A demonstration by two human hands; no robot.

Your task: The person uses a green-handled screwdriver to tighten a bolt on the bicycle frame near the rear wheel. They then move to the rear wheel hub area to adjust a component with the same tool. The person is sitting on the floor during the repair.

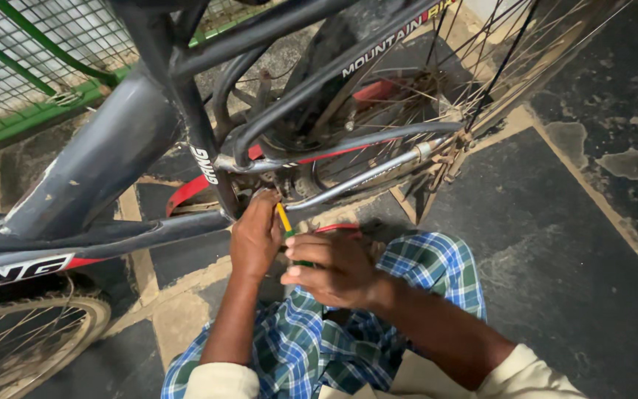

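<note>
Right hand (pixel 334 270) fisted round a yellow-shafted screwdriver (pixel 284 219), tip aimed at 11 o'clock into the crank area of the grey bicycle frame (pixel 105 159); left hand (pixel 255 235) pinched on the frame joint just beside the tip. Chainstay tubes (pixel 363 177) and rear wheel spokes (pixel 481 66) crowd 1–2 o'clock; front tyre (pixel 31 332) at 8, green mesh fence (pixel 31 66) at 10, checked cloth (pixel 407 273) beneath.

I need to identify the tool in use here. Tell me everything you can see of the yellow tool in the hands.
The yellow tool shows only a slim yellow shaft, plastic by its look, slanting up and left toward the bicycle frame. Its tip hides behind the left hand, which touches it. The right hand wraps its greenish lower end. Its type cannot be told.
</note>
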